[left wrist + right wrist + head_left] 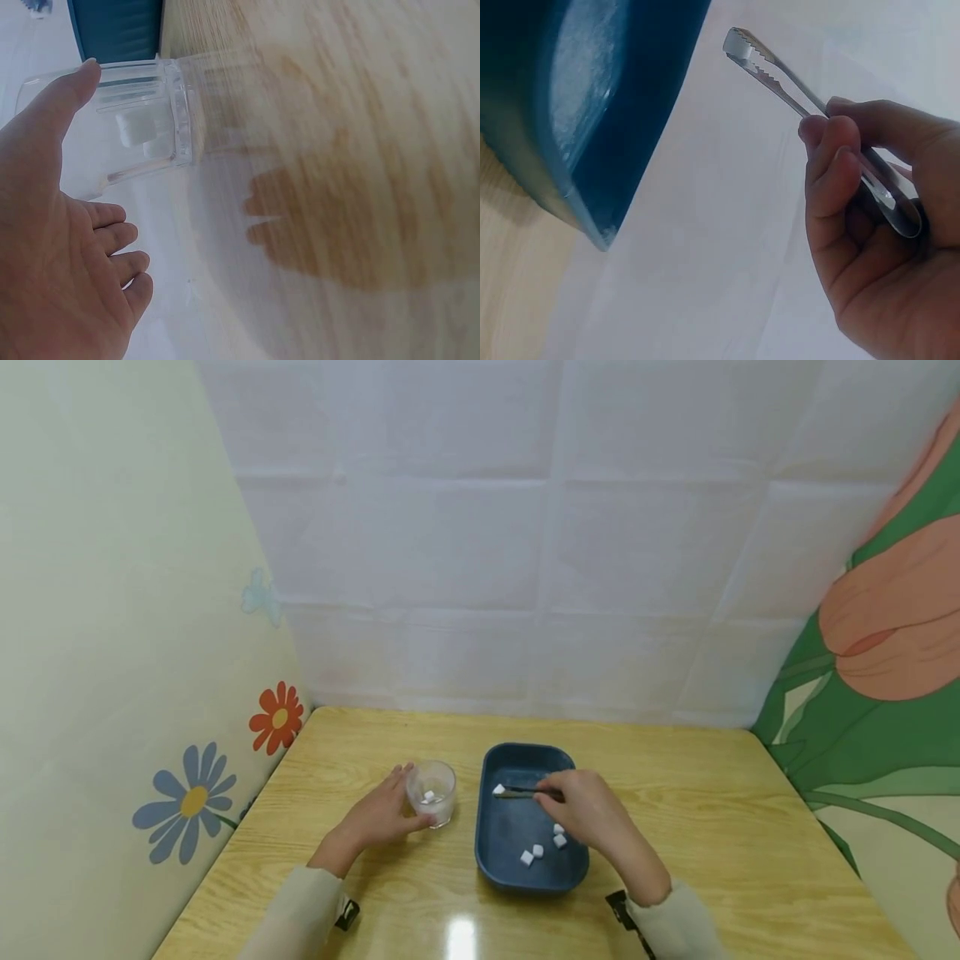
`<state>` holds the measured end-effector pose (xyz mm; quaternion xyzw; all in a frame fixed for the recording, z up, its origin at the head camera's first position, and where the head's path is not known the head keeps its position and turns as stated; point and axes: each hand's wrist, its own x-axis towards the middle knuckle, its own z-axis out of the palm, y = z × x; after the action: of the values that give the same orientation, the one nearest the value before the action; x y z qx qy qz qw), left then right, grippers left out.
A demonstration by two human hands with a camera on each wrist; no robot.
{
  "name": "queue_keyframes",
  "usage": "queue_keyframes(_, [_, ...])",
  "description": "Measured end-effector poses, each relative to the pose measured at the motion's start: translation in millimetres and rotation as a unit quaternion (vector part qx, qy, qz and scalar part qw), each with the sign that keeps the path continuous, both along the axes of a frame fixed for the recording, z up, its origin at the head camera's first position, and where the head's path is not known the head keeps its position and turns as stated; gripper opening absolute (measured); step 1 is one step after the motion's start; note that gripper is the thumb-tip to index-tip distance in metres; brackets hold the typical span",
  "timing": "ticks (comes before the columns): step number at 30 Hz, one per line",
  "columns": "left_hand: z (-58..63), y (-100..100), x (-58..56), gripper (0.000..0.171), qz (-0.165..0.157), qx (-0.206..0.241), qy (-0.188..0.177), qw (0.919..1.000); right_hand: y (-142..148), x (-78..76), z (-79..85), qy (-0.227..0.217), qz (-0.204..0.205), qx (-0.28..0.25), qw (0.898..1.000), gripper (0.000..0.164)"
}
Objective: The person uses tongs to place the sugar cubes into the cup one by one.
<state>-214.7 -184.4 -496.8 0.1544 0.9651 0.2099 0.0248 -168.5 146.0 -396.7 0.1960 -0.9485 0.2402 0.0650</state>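
My left hand (378,812) is around the left side of a clear glass (442,810), thumb at its front and fingers towards the back. Inside the glass lie white cubes (136,126), probably sugar. Over the dark blue tray (491,870), my right hand (588,808) holds small metal tongs (791,94) between thumb and fingers. Pinched in their toothed tips is one white cube (739,45). Several more cubes (527,857) lie on the tray's floor, in its near half. The right hand hides part of the tray's right rim.
The glass and tray stand side by side on a wooden table (675,793), with a gap between them. White sheeting (480,568) hangs behind the table. Flower-patterned panels (112,693) flank it on the left and right.
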Motion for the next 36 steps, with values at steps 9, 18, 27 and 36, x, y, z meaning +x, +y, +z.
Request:
queue_keyframes(9, [3.1, 1, 1.1, 0.105, 0.004, 0.004, -0.003, 1.0000, -8, -1.4, 5.5, 0.021, 0.010, -0.004, 1.000, 0.011])
queue_keyframes(18, [0.1, 0, -1.0, 0.106, 0.005, -0.002, 0.003, 1.0000, -15, -5.0, 7.3, 0.033, 0.027, -0.028, 0.999, 0.012])
queue_keyframes(27, [-0.4, 0, -1.2, 0.106, 0.004, -0.006, 0.000, 1.0000, -26, -10.8, 9.7, 0.024, 0.035, -0.025, 0.999, 0.015])
queue_keyframes(36, [-1.0, 0, -0.8, 0.105, 0.002, 0.001, 0.003, 1.0000, -36, -12.7, 12.6, 0.041, 0.040, -0.023, 0.998, 0.015])
